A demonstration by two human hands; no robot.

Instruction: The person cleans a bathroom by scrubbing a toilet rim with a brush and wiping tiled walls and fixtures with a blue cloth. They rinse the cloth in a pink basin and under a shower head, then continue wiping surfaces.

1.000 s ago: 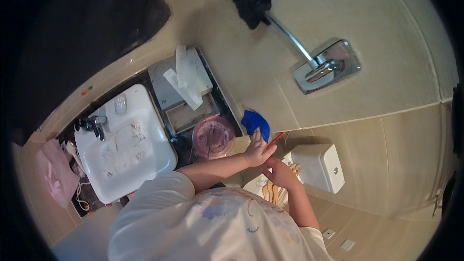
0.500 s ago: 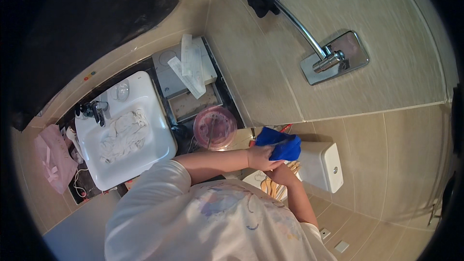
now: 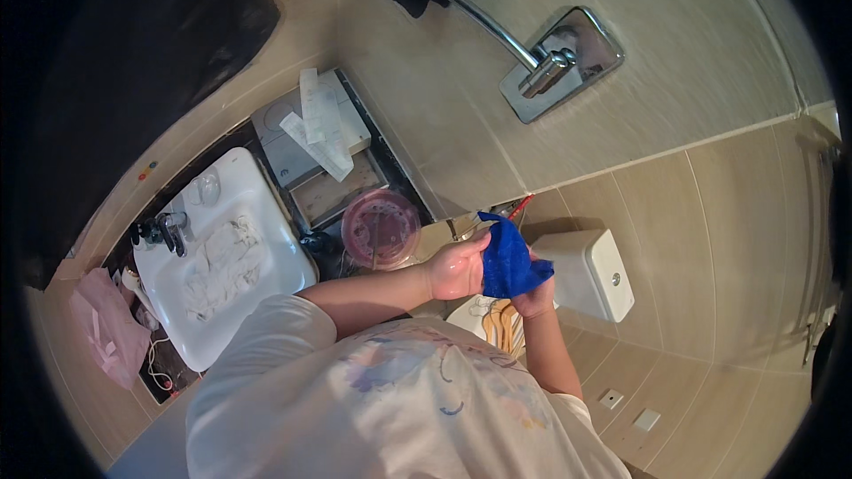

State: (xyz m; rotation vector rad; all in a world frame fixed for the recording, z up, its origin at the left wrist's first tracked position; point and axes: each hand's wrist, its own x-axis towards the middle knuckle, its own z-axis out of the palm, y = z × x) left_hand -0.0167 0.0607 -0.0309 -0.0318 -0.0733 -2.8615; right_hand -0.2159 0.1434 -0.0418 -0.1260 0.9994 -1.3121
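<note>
A blue cloth (image 3: 513, 259) hangs between my two hands in front of my body, its upper corner sticking up. My left hand (image 3: 455, 270) holds the left side of the cloth; its palm shows and looks wet, with the fingers partly hidden behind the fabric. Gripping the lower right part is my right hand (image 3: 535, 297), its fingers partly covered by the cloth. Left of my hands, a round pinkish tub (image 3: 380, 259) with liquid in it stands at the end of the counter.
White wet cloth (image 3: 222, 270) lies in the washbasin (image 3: 291, 253) under a dark tap (image 3: 167, 232). Flat boxes (image 3: 297, 155) rest on the counter, with a pink plastic bag (image 3: 111, 328) at far left. A white toilet cistern (image 3: 581, 275) stands beyond my right hand.
The cloth was bunched up with my hands close together; now it is spread more open. My left hand has turned palm up, and my hands have moved apart.
</note>
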